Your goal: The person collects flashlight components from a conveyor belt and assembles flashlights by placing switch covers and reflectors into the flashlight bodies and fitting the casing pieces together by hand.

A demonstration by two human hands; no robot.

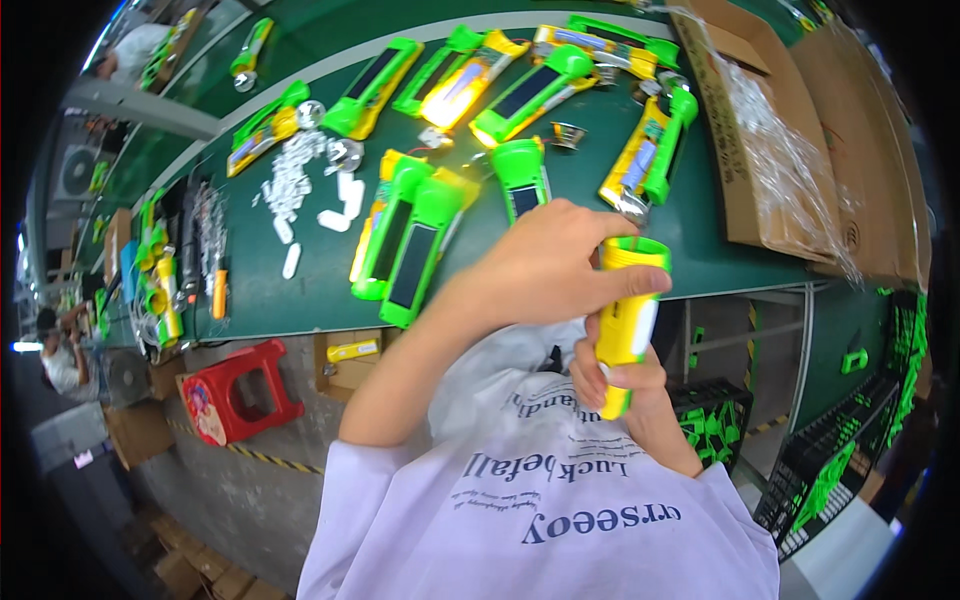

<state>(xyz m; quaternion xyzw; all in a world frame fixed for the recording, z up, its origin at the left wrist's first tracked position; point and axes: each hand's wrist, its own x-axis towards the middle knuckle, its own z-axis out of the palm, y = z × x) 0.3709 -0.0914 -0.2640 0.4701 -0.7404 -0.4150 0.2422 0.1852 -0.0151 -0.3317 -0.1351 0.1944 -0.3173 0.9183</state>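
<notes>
At the bench (270, 305): one torch (627, 325), barrel seemingly closed.
Your left hand (562, 255) and right hand (646, 385) clamped it; the opened torches (470, 82) apparently awaited closing.

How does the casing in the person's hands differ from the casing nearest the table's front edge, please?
The held casing shows mostly yellow; the table casing shows mostly green, with a long dark panel. The held casing is between the left hand and right hand; the table casing lies on the table. Both are elongated.
</notes>
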